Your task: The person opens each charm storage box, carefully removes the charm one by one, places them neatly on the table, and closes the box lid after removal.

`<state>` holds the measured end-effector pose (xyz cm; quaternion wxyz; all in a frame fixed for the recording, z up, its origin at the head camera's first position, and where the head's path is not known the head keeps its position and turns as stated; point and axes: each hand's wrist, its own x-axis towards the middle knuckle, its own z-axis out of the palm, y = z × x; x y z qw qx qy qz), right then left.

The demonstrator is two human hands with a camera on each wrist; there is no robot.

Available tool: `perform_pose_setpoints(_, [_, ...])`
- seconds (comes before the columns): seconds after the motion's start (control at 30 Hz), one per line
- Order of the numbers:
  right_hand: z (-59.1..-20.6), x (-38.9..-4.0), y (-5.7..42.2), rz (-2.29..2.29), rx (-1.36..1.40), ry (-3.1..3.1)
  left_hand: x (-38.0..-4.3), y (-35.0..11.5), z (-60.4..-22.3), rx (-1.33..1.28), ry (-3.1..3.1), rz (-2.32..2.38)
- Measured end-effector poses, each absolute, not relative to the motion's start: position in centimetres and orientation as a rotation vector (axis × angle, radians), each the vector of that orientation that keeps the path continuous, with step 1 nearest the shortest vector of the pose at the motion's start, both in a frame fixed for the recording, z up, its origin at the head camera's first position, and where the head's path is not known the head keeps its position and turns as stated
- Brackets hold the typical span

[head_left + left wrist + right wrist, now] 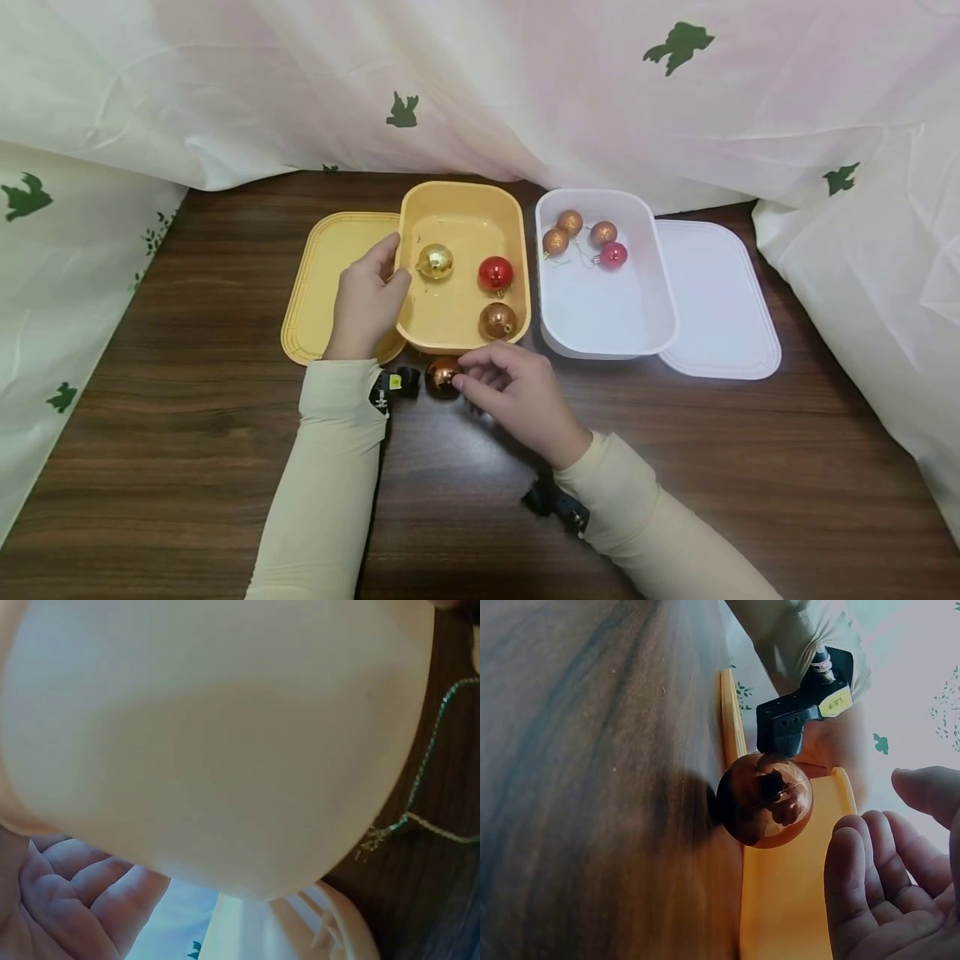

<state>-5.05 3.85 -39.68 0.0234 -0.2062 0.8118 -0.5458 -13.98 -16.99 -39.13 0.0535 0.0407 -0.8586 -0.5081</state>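
My left hand (365, 298) grips the left wall of a yellow plastic box (461, 344), thumb over the rim. In the left wrist view its curled fingers (71, 900) show beside the box's outer wall. Inside the box lie a gold bauble (435, 262), a red bauble (496, 273) and a copper bauble (498, 321). Another copper bauble (442, 377) sits on the table in front of the box. Beside it is my right hand (517, 396), thumb and fingers apart. In the right wrist view a gap shows between these fingers and the shiny bauble (765, 801).
A white box (607, 321) stands to the right, holding several small baubles, copper glitter ones and a red one (613, 255). A yellow lid (322, 287) lies at the left, a white lid (723, 300) at the right. A patterned cloth (480, 83) hangs behind the wooden table (187, 417).
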Motion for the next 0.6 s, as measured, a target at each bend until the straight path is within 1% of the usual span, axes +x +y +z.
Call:
perform_pose_setpoints(0.37, [-39.62, -5.11, 3.87, -1.690, -0.640, 2.523, -14.03, -17.03, -39.33, 0.160, -2.595, -1.587])
perform_pose_setpoints(0.6, [-39.70, -5.09, 3.88, -1.702, -0.638, 2.515, -14.21, -16.95, -39.77, 0.132, -2.638, -1.597])
